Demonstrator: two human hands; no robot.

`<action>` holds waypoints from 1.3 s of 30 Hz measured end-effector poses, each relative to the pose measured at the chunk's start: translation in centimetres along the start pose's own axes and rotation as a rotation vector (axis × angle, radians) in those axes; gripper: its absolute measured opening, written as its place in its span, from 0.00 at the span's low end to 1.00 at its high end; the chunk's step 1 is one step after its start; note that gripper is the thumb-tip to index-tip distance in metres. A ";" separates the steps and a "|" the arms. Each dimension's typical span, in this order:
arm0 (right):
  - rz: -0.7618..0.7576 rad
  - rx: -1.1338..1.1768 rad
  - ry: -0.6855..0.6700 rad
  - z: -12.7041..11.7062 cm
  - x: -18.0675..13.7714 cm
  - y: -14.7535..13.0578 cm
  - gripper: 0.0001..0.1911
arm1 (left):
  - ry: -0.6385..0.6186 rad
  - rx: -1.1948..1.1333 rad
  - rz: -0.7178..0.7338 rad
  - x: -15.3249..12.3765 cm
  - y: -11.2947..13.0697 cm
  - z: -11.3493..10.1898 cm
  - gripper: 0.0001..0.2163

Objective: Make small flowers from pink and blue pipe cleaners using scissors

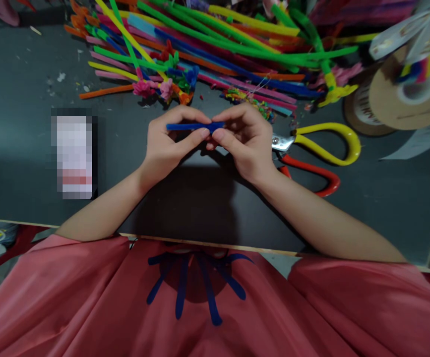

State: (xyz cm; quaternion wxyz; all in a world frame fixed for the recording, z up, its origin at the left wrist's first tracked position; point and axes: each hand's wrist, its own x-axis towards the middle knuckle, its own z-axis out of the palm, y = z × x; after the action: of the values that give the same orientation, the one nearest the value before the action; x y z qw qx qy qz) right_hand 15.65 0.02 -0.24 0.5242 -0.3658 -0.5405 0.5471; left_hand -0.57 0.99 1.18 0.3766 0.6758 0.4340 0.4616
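Blue fuzzy pipe-cleaner piece [194, 127] is being held level above the dark grey table [21, 163], just in front of the person's chest, pinched at both ends. The left hand [168, 144] is closing thumb and fingers on its left part, and the right hand [242, 141] is clamping fingertips on its right end, so both hands are gripping the same short stem, their fingertips almost meeting in the middle.

Risks, as I am judging them: the piece is short and the grip is only at the fingertips, so a twist or bend could be making it slip and drop into the lap, where several more blue strips [200, 285] are lying on the pink apron [88, 307]. The wire core could be pricking a finger at a cut end. Just beside the right wrist, the yellow-and-red-handled cutters [315, 148] are lying on the table; an elbow shift could be knocking them. Behind the hands, the heap of coloured pipe cleaners [215, 44] and small finished flowers [158, 89] is sitting near enough to be snagged.
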 end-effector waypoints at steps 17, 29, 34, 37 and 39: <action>0.132 0.136 -0.016 -0.2 -0.1 -0.6 0.15 | 0.066 0.062 -0.059 -0.4 -0.2 0.0 0.09; 0.278 0.317 -0.076 0.0 0.4 -0.6 0.13 | 0.008 0.075 0.089 -0.1 0.0 -0.3 0.03; 0.289 0.317 -0.070 0.1 0.6 -0.5 0.15 | -0.004 0.151 0.100 -0.1 -0.1 -0.3 0.04; 0.285 0.305 -0.072 0.1 0.7 -0.5 0.15 | -0.005 0.165 0.117 -0.1 0.0 -0.3 0.04; 0.274 0.273 -0.068 0.0 0.6 -0.4 0.14 | -0.013 0.159 0.089 -0.1 0.0 -0.3 0.04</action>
State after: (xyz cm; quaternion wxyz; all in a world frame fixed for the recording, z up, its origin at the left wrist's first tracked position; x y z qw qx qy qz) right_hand 15.62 0.56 0.30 0.4708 -0.3429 -0.4239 0.6936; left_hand -0.93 0.91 1.23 0.3039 0.7251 0.4364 0.4376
